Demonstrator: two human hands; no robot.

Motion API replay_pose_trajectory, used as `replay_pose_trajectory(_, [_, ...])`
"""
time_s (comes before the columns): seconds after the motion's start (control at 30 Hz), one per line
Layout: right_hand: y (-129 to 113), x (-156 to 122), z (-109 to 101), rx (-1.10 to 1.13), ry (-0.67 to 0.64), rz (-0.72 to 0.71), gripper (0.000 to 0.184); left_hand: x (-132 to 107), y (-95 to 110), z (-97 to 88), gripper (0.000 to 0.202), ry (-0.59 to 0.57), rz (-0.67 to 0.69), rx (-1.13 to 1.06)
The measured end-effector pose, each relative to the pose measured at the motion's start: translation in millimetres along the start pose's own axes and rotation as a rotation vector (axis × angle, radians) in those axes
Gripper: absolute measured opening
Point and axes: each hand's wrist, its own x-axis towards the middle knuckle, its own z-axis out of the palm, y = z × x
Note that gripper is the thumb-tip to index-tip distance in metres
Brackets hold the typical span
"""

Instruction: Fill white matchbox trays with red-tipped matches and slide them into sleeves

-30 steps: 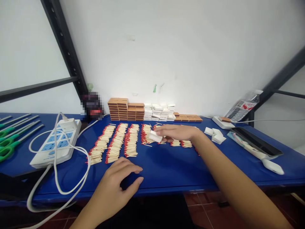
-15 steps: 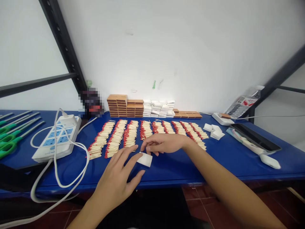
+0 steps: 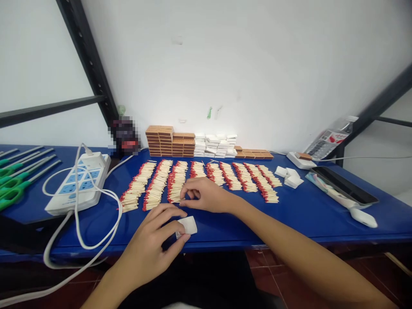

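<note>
My left hand (image 3: 154, 240) grips a small white matchbox tray (image 3: 187, 225) near the front edge of the blue table (image 3: 289, 214). My right hand (image 3: 206, 196) reaches over the rows of red-tipped matches (image 3: 199, 178), its fingers curled in a pinch at the near end of a row. What the pinch holds is too small to make out. The matches lie in several long rows across the middle of the table.
Brown matchbox sleeves (image 3: 169, 141) and white trays (image 3: 214, 146) are stacked against the wall. More white trays (image 3: 289, 177) lie at the right. A white power strip (image 3: 79, 184) with looping cable sits left, green-handled scissors (image 3: 16, 178) beyond it. A phone (image 3: 344, 184) and bottle (image 3: 328, 139) are at the right.
My right hand brought the white tray from over the matches to the front, and my left hand took it. The right hand then went back to the match rows.
</note>
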Motion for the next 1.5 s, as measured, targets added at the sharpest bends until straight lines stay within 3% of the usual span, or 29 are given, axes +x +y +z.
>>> replay_pose_trajectory(0.07, [0, 0, 4, -0.07, -0.001, -0.026, 0.011, -3, -3, -5.9, 0.005, -0.016, -0.019, -0.022])
replay_pose_trajectory(0.2, [2, -2, 7, -0.156, 0.018, -0.037, 0.01, -7, -8, -16.1, 0.039, -0.006, -0.076, 0.028])
replay_pose_trajectory(0.3, [3, -2, 9, -0.147, -0.002, -0.025, 0.007, -9, -12, -19.1, 0.05, 0.014, -0.091, 0.089])
replay_pose_trajectory(0.6, [8, -3, 10, -0.179, -0.022, 0.008, 0.012, -9, -16, -18.7, 0.02, -0.05, -0.143, 0.06])
replay_pose_trajectory(0.97, [-5, -7, 6, -0.193, -0.081, 0.004, 0.011, -8, -24, -32.1, 0.019, 0.0, -0.154, 0.088])
replay_pose_trajectory(1.23, [0, -8, 6, -0.24, -0.031, -0.011, 0.007, -6, -24, -28.8, 0.019, -0.008, -0.133, 0.072])
replay_pose_trajectory(1.5, [2, -6, 5, -0.238, -0.066, 0.009, 0.01, -8, -23, -24.5, 0.021, -0.025, -0.138, 0.084])
